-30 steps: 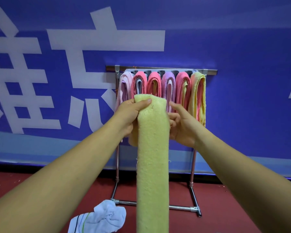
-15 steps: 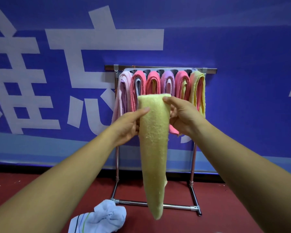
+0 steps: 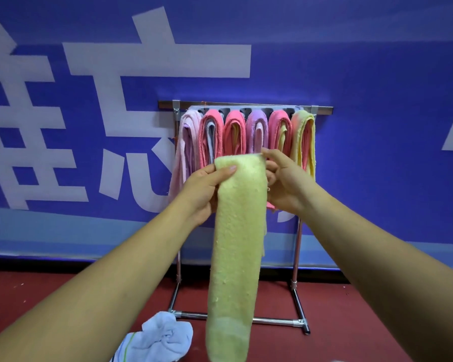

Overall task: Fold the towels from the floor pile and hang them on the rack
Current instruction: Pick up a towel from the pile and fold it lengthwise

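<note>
A blue banner (image 3: 377, 61) with big white characters is filling the background, and a red floor (image 3: 338, 322) is running beneath it. A metal rack (image 3: 272, 321) is standing on that floor against the banner, with six folded towels (image 3: 256, 126) in pink, purple and yellow hanging side by side from its top. A long yellow towel (image 3: 236, 244), folded into a narrow strip, is hanging straight down in front of the rack, held up by its top edge alone. Its lower end is dangling in front of the rack's bottom bar. A crumpled white towel (image 3: 165, 335) is lying on the floor just left of that end. The left hand (image 3: 202, 189) is gripping the strip's top left corner, thumb lying across the front. The right hand (image 3: 285, 184) is pinching the top right corner, fingers curling round the edge.
</note>
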The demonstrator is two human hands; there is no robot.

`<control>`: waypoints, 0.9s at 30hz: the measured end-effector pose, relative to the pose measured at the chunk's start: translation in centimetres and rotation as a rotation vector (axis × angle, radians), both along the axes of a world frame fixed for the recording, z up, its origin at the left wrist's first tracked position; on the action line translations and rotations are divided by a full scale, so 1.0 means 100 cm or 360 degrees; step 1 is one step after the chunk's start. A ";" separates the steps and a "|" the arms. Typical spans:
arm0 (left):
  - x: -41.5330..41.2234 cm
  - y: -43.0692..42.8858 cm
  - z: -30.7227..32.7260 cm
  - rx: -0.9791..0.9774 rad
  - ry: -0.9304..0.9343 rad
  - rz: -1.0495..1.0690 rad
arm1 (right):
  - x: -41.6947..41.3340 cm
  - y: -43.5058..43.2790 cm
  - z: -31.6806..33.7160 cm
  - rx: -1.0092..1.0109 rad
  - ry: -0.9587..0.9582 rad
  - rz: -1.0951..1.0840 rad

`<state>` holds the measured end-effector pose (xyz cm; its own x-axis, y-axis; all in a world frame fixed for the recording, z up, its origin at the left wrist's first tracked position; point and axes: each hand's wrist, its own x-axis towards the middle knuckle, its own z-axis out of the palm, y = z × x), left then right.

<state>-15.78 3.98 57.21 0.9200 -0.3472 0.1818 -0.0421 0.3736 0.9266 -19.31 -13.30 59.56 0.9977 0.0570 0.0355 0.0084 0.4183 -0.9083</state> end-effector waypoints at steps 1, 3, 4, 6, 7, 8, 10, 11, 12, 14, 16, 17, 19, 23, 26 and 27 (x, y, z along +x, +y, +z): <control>0.001 -0.002 0.002 -0.0061 0.0025 0.0007 | -0.003 0.000 -0.004 -0.0064 0.0020 0.0054; 0.002 -0.004 0.004 -0.0128 0.0051 0.0015 | -0.011 0.001 -0.010 -0.0138 0.0048 0.0096; 0.001 -0.005 0.005 -0.0134 0.0059 0.0019 | -0.014 0.001 -0.013 -0.0164 0.0051 0.0105; -0.001 -0.004 0.006 -0.0125 0.0050 0.0033 | -0.019 0.001 -0.014 -0.0224 0.0017 0.0126; -0.001 -0.004 0.007 -0.0117 0.0039 0.0043 | -0.020 0.002 -0.013 -0.0267 -0.0013 0.0126; 0.000 -0.003 0.009 -0.0104 0.0024 0.0058 | -0.019 0.001 -0.012 -0.0299 -0.0040 0.0103; 0.003 0.000 0.015 -0.0086 0.0009 0.0070 | -0.016 0.001 -0.008 -0.0308 -0.0082 -0.0005; 0.003 0.001 0.018 -0.0076 0.0009 0.0045 | -0.014 0.002 -0.005 -0.0285 -0.0091 -0.0062; 0.002 0.002 0.020 -0.0059 0.0006 0.0002 | -0.014 0.003 -0.002 -0.0259 -0.0102 -0.0110; 0.001 0.004 0.021 0.0039 -0.0016 -0.0087 | -0.011 0.006 0.005 -0.0229 -0.0108 -0.0193; 0.000 0.005 0.017 0.0267 -0.0056 -0.0086 | -0.009 0.008 0.012 -0.0188 -0.0110 -0.0272; 0.001 0.006 0.014 0.0371 -0.0082 -0.0079 | -0.008 0.008 0.015 -0.0161 -0.0103 -0.0298; 0.002 0.006 0.008 0.0451 -0.0121 -0.0061 | -0.006 0.007 0.019 -0.0108 -0.0074 -0.0351; 0.003 -0.001 0.001 0.0326 -0.0109 0.0028 | -0.003 0.003 0.024 -0.0054 0.0001 -0.0413; 0.007 -0.010 0.004 0.0216 -0.0069 0.0026 | 0.000 -0.004 0.027 -0.0040 0.0032 -0.0440; 0.009 -0.013 0.008 0.0195 -0.0055 0.0034 | 0.002 -0.007 0.027 -0.0038 0.0043 -0.0454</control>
